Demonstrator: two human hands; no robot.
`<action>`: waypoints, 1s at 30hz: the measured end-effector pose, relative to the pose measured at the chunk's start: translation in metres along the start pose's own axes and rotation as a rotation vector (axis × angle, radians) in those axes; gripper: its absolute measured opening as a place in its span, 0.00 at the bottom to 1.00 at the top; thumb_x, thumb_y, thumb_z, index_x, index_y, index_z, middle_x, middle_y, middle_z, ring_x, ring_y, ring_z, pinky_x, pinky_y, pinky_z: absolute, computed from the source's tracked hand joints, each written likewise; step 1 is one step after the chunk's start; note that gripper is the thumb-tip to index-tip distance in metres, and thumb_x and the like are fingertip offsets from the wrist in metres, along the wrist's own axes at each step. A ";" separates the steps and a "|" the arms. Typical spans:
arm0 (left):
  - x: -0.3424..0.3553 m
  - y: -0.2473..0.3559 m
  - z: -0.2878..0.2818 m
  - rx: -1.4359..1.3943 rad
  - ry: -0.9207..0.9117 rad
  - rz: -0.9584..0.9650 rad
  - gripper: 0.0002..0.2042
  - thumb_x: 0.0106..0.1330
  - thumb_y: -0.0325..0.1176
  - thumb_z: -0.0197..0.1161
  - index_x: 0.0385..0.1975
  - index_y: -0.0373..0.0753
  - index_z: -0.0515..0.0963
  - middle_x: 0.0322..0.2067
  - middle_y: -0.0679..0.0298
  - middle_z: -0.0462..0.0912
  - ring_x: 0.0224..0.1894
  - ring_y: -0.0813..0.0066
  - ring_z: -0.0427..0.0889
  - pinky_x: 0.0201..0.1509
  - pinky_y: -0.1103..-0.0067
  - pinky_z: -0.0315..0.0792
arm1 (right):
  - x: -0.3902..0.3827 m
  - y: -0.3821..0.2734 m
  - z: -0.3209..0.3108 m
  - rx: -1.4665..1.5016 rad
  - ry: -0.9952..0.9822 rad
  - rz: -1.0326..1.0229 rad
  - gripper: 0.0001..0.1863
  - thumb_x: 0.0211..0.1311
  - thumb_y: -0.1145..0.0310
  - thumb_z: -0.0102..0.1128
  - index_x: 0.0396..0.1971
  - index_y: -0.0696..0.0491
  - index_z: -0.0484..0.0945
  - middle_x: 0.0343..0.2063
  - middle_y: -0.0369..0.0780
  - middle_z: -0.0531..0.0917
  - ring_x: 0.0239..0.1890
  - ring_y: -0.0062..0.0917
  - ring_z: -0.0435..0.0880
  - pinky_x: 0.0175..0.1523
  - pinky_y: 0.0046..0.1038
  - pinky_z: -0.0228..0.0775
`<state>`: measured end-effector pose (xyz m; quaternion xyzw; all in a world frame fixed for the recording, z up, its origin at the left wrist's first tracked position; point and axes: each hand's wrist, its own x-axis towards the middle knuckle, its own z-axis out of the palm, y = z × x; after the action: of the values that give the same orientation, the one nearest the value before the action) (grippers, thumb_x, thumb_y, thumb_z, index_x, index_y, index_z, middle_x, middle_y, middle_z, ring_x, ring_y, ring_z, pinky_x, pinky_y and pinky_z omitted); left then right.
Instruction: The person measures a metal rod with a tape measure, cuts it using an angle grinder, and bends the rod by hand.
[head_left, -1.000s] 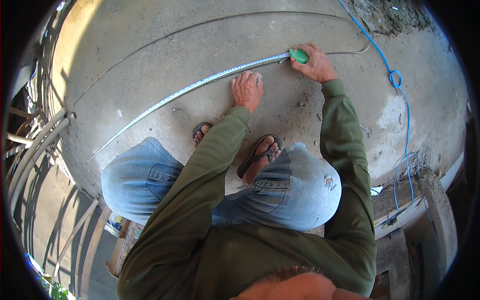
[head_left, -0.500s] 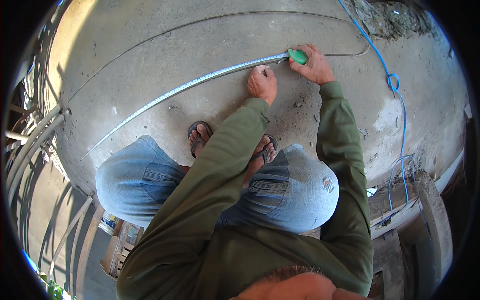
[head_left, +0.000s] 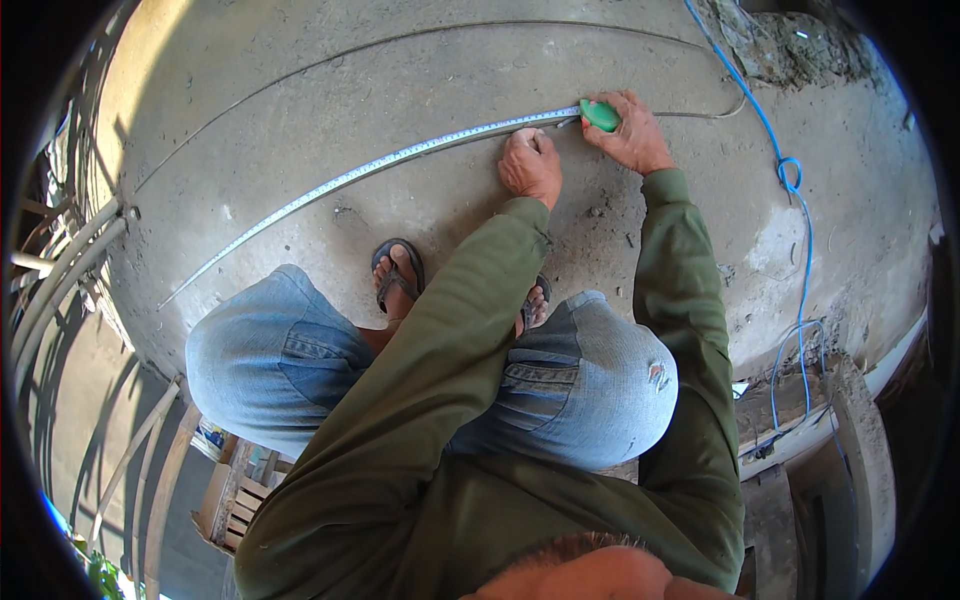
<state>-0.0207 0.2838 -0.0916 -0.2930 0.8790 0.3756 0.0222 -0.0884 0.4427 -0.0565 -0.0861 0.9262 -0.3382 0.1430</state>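
My right hand [head_left: 630, 135] is closed on the green tape measure case [head_left: 600, 116]. Its white blade [head_left: 380, 160] stretches out leftward along the concrete, curving in the lens toward the lower left, with a thin metal rod [head_left: 450, 142] lying along part of it. Just below the blade, left of the case, my left hand [head_left: 530, 165] is curled at the rod with its fingers bent; what is between its fingertips is too small or hidden to name. Both forearms are in olive sleeves, above my jeans and sandaled feet.
A long thin rod [head_left: 440, 30] runs in a wide curve across the upper floor [head_left: 400, 90]. A knotted blue cord [head_left: 760, 120] runs down the right side. Bamboo poles [head_left: 70, 260] lie at the left, rough debris [head_left: 780, 50] at the upper right, and a concrete ledge [head_left: 860, 450] at lower right.
My left hand has moved rightward along the blade toward the case, its fingers curling more. My right hand and the case stay nearly in place. The view has shifted slightly.
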 end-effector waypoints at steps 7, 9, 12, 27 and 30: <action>-0.002 -0.004 0.004 0.011 0.043 -0.005 0.06 0.59 0.37 0.60 0.28 0.43 0.79 0.26 0.60 0.81 0.32 0.57 0.80 0.35 0.61 0.68 | 0.002 0.004 0.004 -0.014 -0.016 0.000 0.25 0.40 0.56 0.68 0.41 0.51 0.81 0.38 0.44 0.82 0.44 0.41 0.78 0.51 0.37 0.70; -0.004 0.000 0.002 0.011 0.044 -0.010 0.06 0.59 0.37 0.60 0.28 0.43 0.79 0.26 0.61 0.81 0.33 0.58 0.80 0.36 0.62 0.68 | 0.001 0.006 0.002 -0.014 -0.023 -0.012 0.26 0.40 0.55 0.68 0.41 0.51 0.80 0.38 0.44 0.82 0.45 0.41 0.78 0.52 0.37 0.69; -0.004 0.002 -0.001 0.018 0.025 -0.007 0.09 0.59 0.37 0.60 0.28 0.38 0.81 0.26 0.56 0.82 0.31 0.54 0.81 0.37 0.64 0.72 | 0.001 0.004 0.003 -0.015 -0.004 -0.009 0.26 0.40 0.55 0.67 0.42 0.51 0.80 0.38 0.44 0.82 0.45 0.41 0.78 0.53 0.37 0.69; -0.006 0.004 0.000 -0.042 0.021 -0.066 0.09 0.59 0.38 0.60 0.29 0.39 0.82 0.26 0.56 0.83 0.32 0.55 0.81 0.38 0.65 0.72 | 0.001 -0.001 -0.001 0.001 -0.025 0.018 0.27 0.39 0.57 0.67 0.44 0.52 0.80 0.42 0.46 0.82 0.47 0.43 0.77 0.54 0.37 0.70; -0.006 0.006 0.000 -0.019 0.006 -0.088 0.09 0.59 0.38 0.61 0.29 0.39 0.82 0.26 0.56 0.83 0.32 0.55 0.81 0.38 0.65 0.72 | 0.001 -0.004 -0.005 0.011 -0.054 0.009 0.28 0.41 0.58 0.66 0.46 0.55 0.79 0.42 0.48 0.79 0.46 0.42 0.78 0.53 0.36 0.70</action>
<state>-0.0189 0.2897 -0.0864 -0.3327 0.8616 0.3819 0.0332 -0.0909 0.4423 -0.0505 -0.0900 0.9205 -0.3401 0.1699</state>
